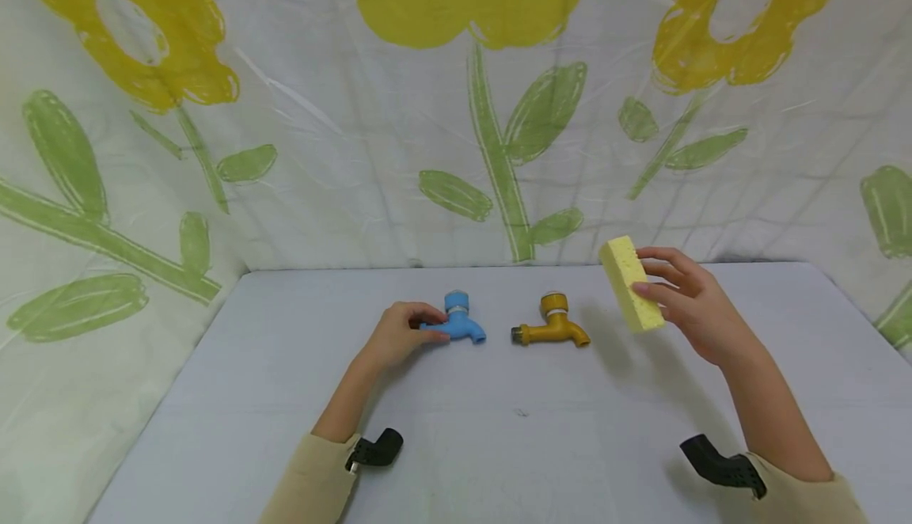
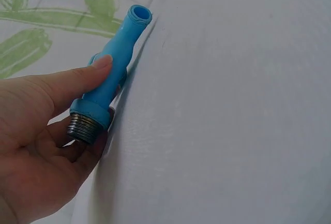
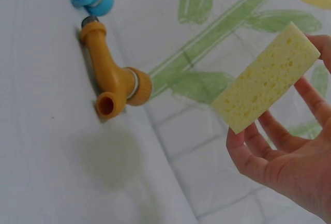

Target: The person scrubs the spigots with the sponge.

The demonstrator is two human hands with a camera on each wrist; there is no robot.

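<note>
My left hand [image 1: 404, 336] grips a blue faucet [image 1: 461, 320] by its inlet end, thumb on one side and fingers on the other. In the left wrist view the blue faucet [image 2: 116, 58] shows a threaded metal end near the palm and its spout pointing away. Raised above the table on the right, my right hand [image 1: 689, 302] holds a pale yellow sponge [image 1: 631, 285] between thumb and fingers. Pores show on the sponge [image 3: 269, 79] in the right wrist view. Between the hands lies a yellow-orange faucet [image 1: 556, 324], touched by neither.
A white-covered table [image 1: 499, 445] spans the front. Behind it hangs a white sheet [image 1: 342, 152] printed with yellow flowers and green stems. Each sleeve carries a black wrist mount [image 1: 378, 449]. The sponge's shadow falls on the table right of the orange faucet.
</note>
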